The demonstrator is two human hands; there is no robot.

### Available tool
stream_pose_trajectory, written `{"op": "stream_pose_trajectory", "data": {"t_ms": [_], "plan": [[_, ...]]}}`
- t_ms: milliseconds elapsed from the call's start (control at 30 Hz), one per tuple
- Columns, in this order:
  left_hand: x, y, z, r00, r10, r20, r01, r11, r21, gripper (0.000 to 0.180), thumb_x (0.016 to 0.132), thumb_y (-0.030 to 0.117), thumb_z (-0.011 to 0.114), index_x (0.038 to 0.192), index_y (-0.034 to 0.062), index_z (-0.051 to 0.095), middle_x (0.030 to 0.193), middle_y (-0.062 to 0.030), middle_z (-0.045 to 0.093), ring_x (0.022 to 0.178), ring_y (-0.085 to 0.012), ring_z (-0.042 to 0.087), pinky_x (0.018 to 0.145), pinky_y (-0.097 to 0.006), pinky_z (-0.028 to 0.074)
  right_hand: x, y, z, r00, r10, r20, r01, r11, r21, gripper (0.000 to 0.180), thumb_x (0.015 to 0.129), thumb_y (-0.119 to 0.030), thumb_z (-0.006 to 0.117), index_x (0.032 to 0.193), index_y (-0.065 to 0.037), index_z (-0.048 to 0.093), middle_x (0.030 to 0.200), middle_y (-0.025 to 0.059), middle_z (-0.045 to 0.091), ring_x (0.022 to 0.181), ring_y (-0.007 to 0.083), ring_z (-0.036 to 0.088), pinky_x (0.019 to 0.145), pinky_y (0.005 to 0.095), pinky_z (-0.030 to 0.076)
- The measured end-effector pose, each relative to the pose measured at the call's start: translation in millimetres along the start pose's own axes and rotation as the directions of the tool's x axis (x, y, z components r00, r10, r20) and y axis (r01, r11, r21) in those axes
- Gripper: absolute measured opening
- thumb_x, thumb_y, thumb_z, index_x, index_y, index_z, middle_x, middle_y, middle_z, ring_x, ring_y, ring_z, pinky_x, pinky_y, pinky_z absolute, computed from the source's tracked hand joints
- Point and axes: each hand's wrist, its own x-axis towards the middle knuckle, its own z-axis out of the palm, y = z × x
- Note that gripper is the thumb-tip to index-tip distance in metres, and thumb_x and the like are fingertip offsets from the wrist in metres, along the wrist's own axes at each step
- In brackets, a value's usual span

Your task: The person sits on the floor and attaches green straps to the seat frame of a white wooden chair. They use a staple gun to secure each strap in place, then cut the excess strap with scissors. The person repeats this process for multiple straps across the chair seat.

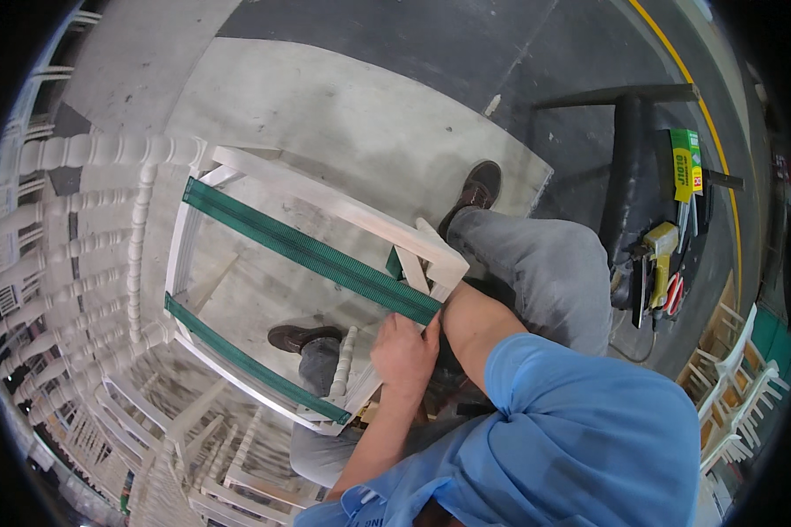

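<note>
A white wooden chair frame [325,204] with turned spindles lies tilted across my lap. Two green webbing straps run over its open seat: a wide one [312,249] and, nearer the lower left, another strap [246,358]. My left hand [404,356] is closed at the right end of the wide strap, with fingers curled against the seat rail there. My right forearm [476,327] reaches to the same corner from the other side. The right hand itself is hidden behind the rail and strap, so its fingers do not show.
At the right, a dark stand [622,167] bears a yellow handheld power tool [662,268], red-handled scissors [674,294] and a green-and-yellow box [684,165]. White chair frames [141,413] crowd the lower left; more white frames [734,386] stand at the lower right.
</note>
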Motion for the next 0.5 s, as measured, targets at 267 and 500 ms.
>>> {"op": "stream_pose_trajectory", "data": {"t_ms": [267, 500], "plan": [[20.3, -48.5, -32.0, 0.863, 0.015, 0.504, 0.395, 0.602, -0.694, 0.043, 0.094, 0.021, 0.066, 0.128, -0.0039, 0.058, 0.122, -0.0182, 0.066, 0.109, -0.0242, 0.065, 0.098, -0.036, 0.049, -3.9, 4.4, -9.3, 1.000, 0.015, 0.019, -0.015, 1.000, -0.001, 0.047, 0.104, -0.048, 0.045, 0.104, -0.007, 0.067, 0.073, 0.0064, 0.067, 0.054, 0.0251, 0.064, 0.060, 0.0437, 0.056], [63.2, -68.6, 13.5, 0.306, -0.003, 0.952, 0.949, 0.076, -0.305, 0.043, 0.104, 0.034, 0.057, 0.121, -0.0043, 0.065, 0.100, -0.0221, 0.074, 0.079, -0.0342, 0.075, 0.061, -0.045, 0.064, -0.3, 4.3, -15.7, 0.998, 0.032, 0.057, -0.035, 0.998, 0.055, 0.045, 0.104, -0.046, 0.046, 0.105, -0.007, 0.068, 0.075, 0.0075, 0.068, 0.056, 0.0264, 0.065, 0.060, 0.0439, 0.057]]}}
